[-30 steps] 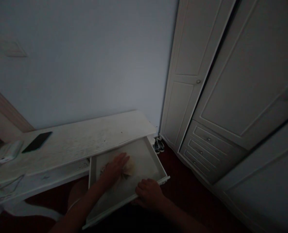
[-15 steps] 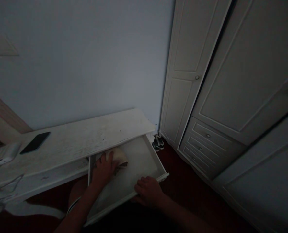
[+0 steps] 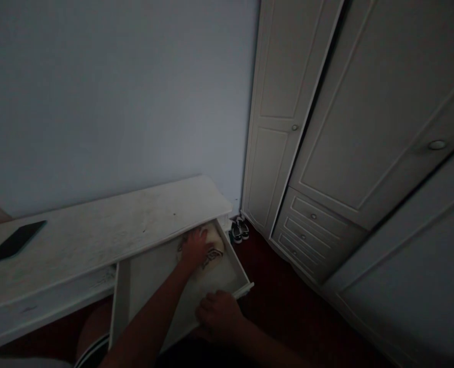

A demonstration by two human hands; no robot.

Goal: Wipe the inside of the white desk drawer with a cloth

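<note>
Pressing down in the head view, the left hand (image 3: 195,250) lies over a pale cream cloth with dark patterning (image 3: 216,243), which shows beneath and to the right of its fingers, near the drawer's far right corner; whether they pinch it, I cannot tell. Nearer the wearer and apart from it, the right hand (image 3: 219,313) is clamped over the front edge of a white wooden drawer (image 3: 150,276), pulled well out. Beyond the left hand runs a worn white desk (image 3: 135,220); black-and-white shoes (image 3: 239,230) sit past the drawer's right side. With so much drawer overhanging, a hard push or a slackened right hand could let it tilt or slide. The cloth, loose and close to the side wall, could bunch there or knock the fingers against the wood.
</note>
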